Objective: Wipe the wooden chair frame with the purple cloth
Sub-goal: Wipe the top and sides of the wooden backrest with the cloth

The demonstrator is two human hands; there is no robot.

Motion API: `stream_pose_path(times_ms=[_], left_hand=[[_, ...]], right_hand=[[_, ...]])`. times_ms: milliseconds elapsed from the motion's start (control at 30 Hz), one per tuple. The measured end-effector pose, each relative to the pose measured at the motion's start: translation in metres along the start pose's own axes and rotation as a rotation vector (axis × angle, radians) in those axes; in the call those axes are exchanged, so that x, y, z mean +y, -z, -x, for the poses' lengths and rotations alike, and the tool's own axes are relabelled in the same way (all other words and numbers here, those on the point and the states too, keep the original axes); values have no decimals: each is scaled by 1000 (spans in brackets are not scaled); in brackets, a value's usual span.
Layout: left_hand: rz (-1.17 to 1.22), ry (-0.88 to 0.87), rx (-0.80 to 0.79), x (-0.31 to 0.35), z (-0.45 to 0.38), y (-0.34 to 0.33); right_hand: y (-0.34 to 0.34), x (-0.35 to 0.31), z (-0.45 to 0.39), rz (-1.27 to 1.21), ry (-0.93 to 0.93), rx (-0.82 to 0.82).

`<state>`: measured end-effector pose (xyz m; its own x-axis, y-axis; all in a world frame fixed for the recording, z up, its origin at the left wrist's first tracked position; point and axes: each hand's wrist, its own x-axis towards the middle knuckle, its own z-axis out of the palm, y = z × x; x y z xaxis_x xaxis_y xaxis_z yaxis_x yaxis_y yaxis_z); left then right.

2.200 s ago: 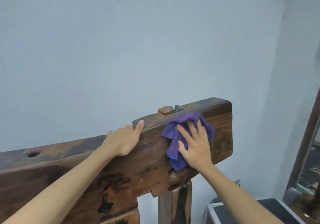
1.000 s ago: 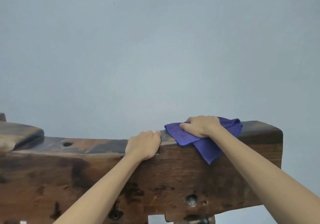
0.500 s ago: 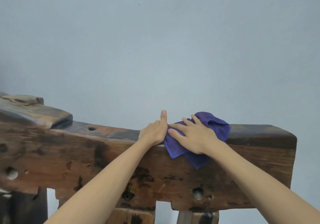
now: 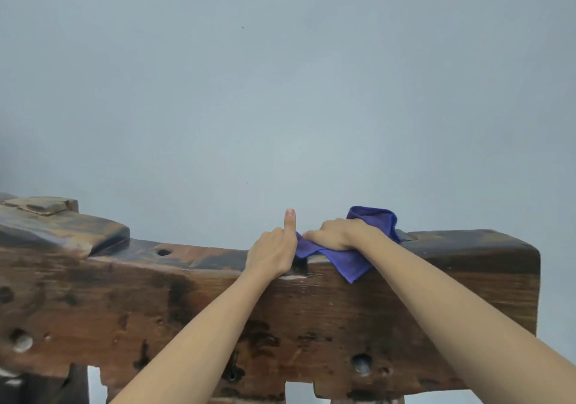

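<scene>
The left hand [image 4: 272, 255] grips the top edge of the dark, worn wooden chair frame [image 4: 405, 310], fingers curled over it, one finger pointing straight up. Just beside it, the right hand [image 4: 338, 235] clutches the crumpled purple cloth [image 4: 352, 261] on the frame's top, a corner hanging down the near face. A plain grey-blue wall [image 4: 280, 91] stands behind.

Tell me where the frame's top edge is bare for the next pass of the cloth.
Two bare stretches along the top of the dark wooden chair frame: from the crumpled purple cloth to the frame's right end, and from the small round hole to the left hand. Crowded at the middle, where the right hand grips the cloth beside the left hand.
</scene>
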<state>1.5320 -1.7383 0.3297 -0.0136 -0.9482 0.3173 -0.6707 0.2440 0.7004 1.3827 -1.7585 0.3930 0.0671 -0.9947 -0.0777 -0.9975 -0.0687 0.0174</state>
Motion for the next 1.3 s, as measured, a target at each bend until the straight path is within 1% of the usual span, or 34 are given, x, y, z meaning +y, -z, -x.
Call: stream_pose_path(times_ms=[67,133,200,233,267,333,367,400,433,500,533,600,667,733,800,867,900,933,1000,1067,1100,1167,1233,1300], left_hand=[[-35,-15,-16,-8,-3,-2],[-73,-66,-37,-16,-7,-3],[-119,-124,-50,-19,-8,-1],[-143,-164,-59,-19,-7,-1],[-156,-188,-64,-20,-8,-2],[-199,-185,-69,-19,-7,-7],[-235,-184,-64,-18,-6,-8],[-271,-195,-54,-17,-4,-9],[-303,-206,-41,-16,-4,-10],[-365,-221,-18,-14,-3,-12],[-391,-226,-9,-13,-3,-13],[-424,-214,1,-12,-4,-15],[-372,-169,22,-12,-6,-18],[-339,-139,42,-11,-5,-19],[-384,-156,17,-9,-5,-17],[-455,-173,-50,-7,-6,-15],[-452,-158,-85,-6,-6,-15],[-407,-120,-109,-7,-6,-14],[-323,-48,-132,-6,-7,-12],[-328,-45,-171,-4,-6,-10],[-345,-62,-190,-3,-4,-8],[-425,-141,-233,-4,0,-7],[-505,-226,-244,-8,-2,-5],[-532,-260,-234,-10,-4,-4]], right_hand=[[-5,11,16,-11,89,104],[-12,32,34,-67,181,219],[-16,65,53,-74,202,305],[-14,89,60,-37,151,329],[-10,116,67,4,61,331],[3,177,82,55,-187,247],[10,208,87,36,-296,200],[15,237,92,-41,-382,173],[16,264,96,-176,-446,157],[10,298,107,-539,-516,119],[4,307,111,-715,-523,125],[-9,314,110,-1012,-456,134],[-8,315,107,-1063,-378,95],[3,309,100,-949,-378,30],[17,291,90,-701,-375,13],[24,263,78,-409,-336,52],[23,246,71,-302,-342,67],[22,228,64,-229,-334,75],[15,192,54,-192,-225,66],[8,165,50,-171,-151,82],[4,157,53,-146,-143,119],[-6,155,65,-90,-128,261],[-27,164,86,-36,-10,454],[-48,178,110,-7,142,648]])
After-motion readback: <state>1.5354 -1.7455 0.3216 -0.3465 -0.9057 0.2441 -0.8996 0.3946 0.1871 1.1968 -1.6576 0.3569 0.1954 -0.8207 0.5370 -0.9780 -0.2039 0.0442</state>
